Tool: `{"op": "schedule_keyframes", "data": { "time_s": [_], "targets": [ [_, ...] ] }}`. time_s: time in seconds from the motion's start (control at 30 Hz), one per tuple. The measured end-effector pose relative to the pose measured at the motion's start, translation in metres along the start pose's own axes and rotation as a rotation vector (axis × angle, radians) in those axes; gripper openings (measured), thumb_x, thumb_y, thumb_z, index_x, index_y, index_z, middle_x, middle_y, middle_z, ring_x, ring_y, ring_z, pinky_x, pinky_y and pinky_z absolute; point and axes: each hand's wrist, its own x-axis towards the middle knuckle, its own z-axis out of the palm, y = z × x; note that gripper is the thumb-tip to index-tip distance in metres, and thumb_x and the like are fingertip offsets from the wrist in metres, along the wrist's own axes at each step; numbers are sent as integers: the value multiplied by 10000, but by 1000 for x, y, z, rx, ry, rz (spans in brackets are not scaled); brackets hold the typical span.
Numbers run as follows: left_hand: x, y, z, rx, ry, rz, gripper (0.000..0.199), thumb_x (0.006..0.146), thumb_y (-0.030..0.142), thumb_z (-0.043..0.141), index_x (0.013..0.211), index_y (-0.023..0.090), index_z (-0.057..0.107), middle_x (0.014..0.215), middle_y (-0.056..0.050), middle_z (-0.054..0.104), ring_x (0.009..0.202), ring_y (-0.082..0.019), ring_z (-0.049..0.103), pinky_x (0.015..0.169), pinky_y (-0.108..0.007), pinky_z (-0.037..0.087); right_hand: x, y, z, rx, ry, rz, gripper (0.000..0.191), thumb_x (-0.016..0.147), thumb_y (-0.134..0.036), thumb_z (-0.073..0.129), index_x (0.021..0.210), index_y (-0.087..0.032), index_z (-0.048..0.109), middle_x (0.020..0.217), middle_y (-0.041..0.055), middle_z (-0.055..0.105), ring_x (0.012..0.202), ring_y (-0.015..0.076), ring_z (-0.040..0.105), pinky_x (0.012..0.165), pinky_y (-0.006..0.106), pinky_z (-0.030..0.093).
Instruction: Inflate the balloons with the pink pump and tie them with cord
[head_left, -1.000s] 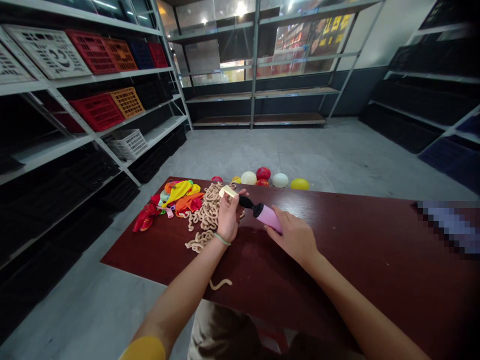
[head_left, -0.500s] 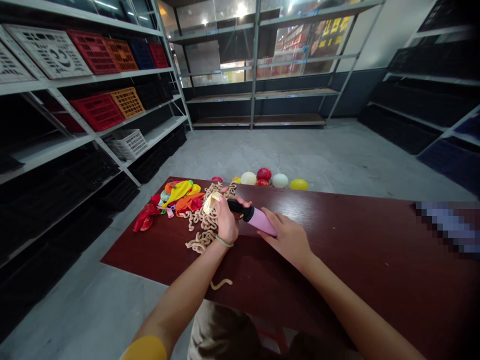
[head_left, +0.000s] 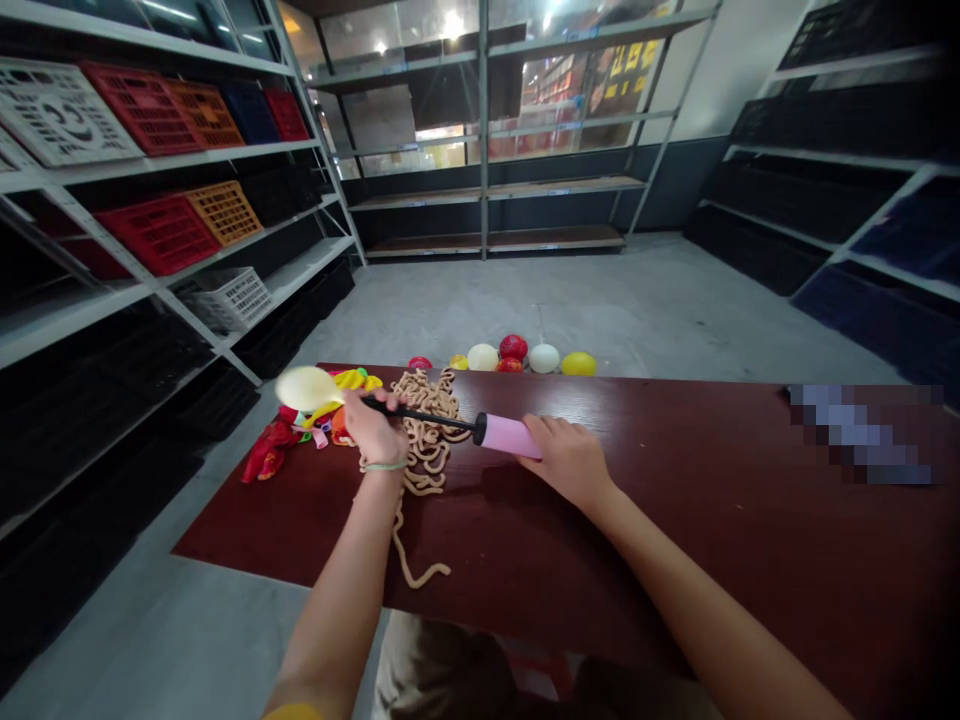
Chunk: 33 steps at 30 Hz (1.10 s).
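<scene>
A balloon pump [head_left: 510,437] with a pink barrel and black rod lies across between my hands, its rod drawn out. My right hand [head_left: 570,462] is wrapped round the pink barrel. Closed round the pump's black nozzle end is my left hand [head_left: 375,432]. A cream balloon [head_left: 306,388], partly inflated, sticks out to the left of that hand; the fingers hide where it meets the nozzle. Under and beside my left hand lies a heap of beige curly strings [head_left: 429,400]. Limp coloured balloons [head_left: 268,450] are piled to its left.
The dark red table [head_left: 637,540] spans the front. Several inflated balloons [head_left: 514,347] rest beyond its far edge. A blurred-out item [head_left: 862,430] lies at the table's right. Shelves with crates [head_left: 172,235] stand left; a metal rack [head_left: 484,190] is at the back.
My left hand has moved left, drawing the pump's rod out of the barrel. The cream balloon has swelled from crumpled to rounded. The view has shifted slightly to the right.
</scene>
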Motion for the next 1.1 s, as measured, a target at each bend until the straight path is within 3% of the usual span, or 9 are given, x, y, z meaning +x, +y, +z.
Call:
{"op": "schedule_keyframes", "data": {
  "time_s": [0.13, 0.23, 0.33, 0.47, 0.57, 0.67, 0.8, 0.93, 1.1],
  "targets": [
    [21, 9, -9, -44, 10, 19, 242, 928, 414, 487, 826, 229, 370, 586, 81, 410, 418, -70, 393, 514, -218, 408, -4, 14, -1, -40, 27, 0, 442, 892, -488, 562, 1265, -251, 585, 958, 52, 686, 821, 218, 573, 666, 313, 283],
    [17, 5, -9, -56, 22, 44, 243, 919, 416, 501, 826, 231, 373, 579, 86, 402, 415, -67, 378, 510, -213, 404, -6, 7, 2, -10, 22, 7, 427, 895, -486, 539, 1241, -244, 599, 938, 53, 688, 799, 206, 578, 643, 302, 269],
    [-8, -9, 0, -12, 9, 33, 201, 911, 359, 492, 799, 226, 390, 550, 85, 394, 413, -72, 375, 507, -219, 424, -6, -7, 4, 36, 13, 31, 404, 885, -477, 545, 1193, -224, 609, 921, 52, 690, 778, 194, 590, 633, 296, 271],
    [-56, -37, 10, 83, -170, -62, 208, 900, 377, 529, 811, 226, 416, 572, 77, 463, 430, -83, 433, 562, -266, 494, -6, -19, 2, 83, 30, 74, 376, 878, -456, 555, 1161, -212, 603, 918, 51, 691, 776, 188, 607, 629, 293, 281],
    [-70, -48, 11, 103, -238, -106, 243, 890, 397, 561, 799, 223, 418, 580, 70, 482, 436, -88, 452, 585, -285, 511, -6, -22, 1, 97, 38, 74, 358, 880, -458, 562, 1134, -208, 600, 923, 50, 692, 781, 189, 612, 632, 292, 288],
    [-57, -42, 8, 90, -209, -152, 187, 899, 333, 518, 796, 221, 411, 562, 71, 469, 429, -90, 437, 572, -282, 495, -3, -18, 2, 77, 15, 26, 388, 906, -491, 542, 1160, -201, 590, 912, 50, 687, 777, 190, 602, 643, 298, 289],
    [-19, -23, 2, 12, -121, -211, 133, 880, 239, 477, 785, 216, 386, 566, 81, 431, 451, -76, 429, 602, -265, 474, -1, 5, 2, -19, 36, -49, 434, 928, -522, 516, 1213, -201, 583, 925, 54, 681, 790, 198, 581, 650, 308, 267],
    [12, -10, -9, -42, 0, -150, 123, 844, 227, 495, 782, 211, 389, 588, 86, 408, 456, -66, 403, 587, -241, 452, -2, 28, 0, -87, 90, -79, 449, 931, -560, 504, 1182, -205, 614, 898, 48, 674, 784, 196, 562, 655, 313, 251],
    [28, -3, -16, -52, 61, -69, 147, 821, 179, 514, 745, 194, 390, 636, 68, 429, 521, -60, 458, 601, -203, 454, -4, 26, 2, -46, 87, -76, 446, 941, -561, 477, 1146, -196, 630, 868, 47, 672, 756, 184, 553, 646, 309, 238]
  ]
}}
